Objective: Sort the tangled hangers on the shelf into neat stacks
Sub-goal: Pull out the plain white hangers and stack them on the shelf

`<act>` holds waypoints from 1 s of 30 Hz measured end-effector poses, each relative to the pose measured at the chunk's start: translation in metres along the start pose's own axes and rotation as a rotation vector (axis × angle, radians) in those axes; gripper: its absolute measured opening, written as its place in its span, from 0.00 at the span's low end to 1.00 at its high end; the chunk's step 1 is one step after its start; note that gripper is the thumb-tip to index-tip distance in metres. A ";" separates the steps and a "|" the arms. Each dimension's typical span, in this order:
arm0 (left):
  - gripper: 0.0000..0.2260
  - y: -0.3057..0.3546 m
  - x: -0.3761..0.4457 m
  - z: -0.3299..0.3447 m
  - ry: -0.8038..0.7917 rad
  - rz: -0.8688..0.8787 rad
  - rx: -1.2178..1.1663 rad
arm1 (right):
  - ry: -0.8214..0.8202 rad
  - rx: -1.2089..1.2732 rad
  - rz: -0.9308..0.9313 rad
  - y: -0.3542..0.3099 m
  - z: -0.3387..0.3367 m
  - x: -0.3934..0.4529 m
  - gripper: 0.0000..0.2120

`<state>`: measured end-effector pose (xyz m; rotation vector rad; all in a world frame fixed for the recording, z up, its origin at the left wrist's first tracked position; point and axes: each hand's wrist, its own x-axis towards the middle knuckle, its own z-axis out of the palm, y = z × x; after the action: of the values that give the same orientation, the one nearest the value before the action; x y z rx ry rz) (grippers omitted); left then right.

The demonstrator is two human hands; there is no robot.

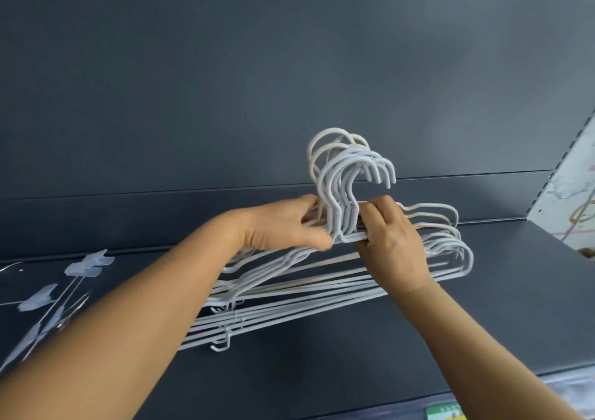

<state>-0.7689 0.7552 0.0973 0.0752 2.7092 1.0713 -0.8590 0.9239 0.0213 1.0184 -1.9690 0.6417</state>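
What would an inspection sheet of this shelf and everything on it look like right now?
Surface: dark shelf, with a dark back panel behind it.
Job's things: bundle of white wire hangers, hooks bunched together and raised, bars resting on the shelf.
Clutter: clip hangers lying at the left, blurred.
Hands: left hand and right hand each grip the bundle beside the hooks.
Cables: nothing seen.
Surroundings: perforated shelf upright at right; green label on the shelf's front edge.

Blurred clip hangers (pixel 54 294), cut off at the left edge. White hangers (pixel 289 294) partly hidden behind both forearms. Green label (pixel 446 412) cropped at bottom.
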 end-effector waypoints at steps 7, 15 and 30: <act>0.29 0.011 0.004 0.025 0.195 -0.165 0.334 | 0.023 -0.024 0.028 0.005 0.005 -0.002 0.22; 0.37 0.008 -0.001 0.034 0.204 -0.214 0.376 | -0.773 0.146 0.023 0.028 -0.020 0.017 0.37; 0.39 -0.007 -0.013 0.065 0.580 -0.285 0.443 | -0.876 0.153 0.122 0.065 -0.023 0.010 0.45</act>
<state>-0.7408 0.7924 0.0490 -0.6200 3.2773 0.4398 -0.9070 0.9716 0.0371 1.4395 -2.7804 0.4416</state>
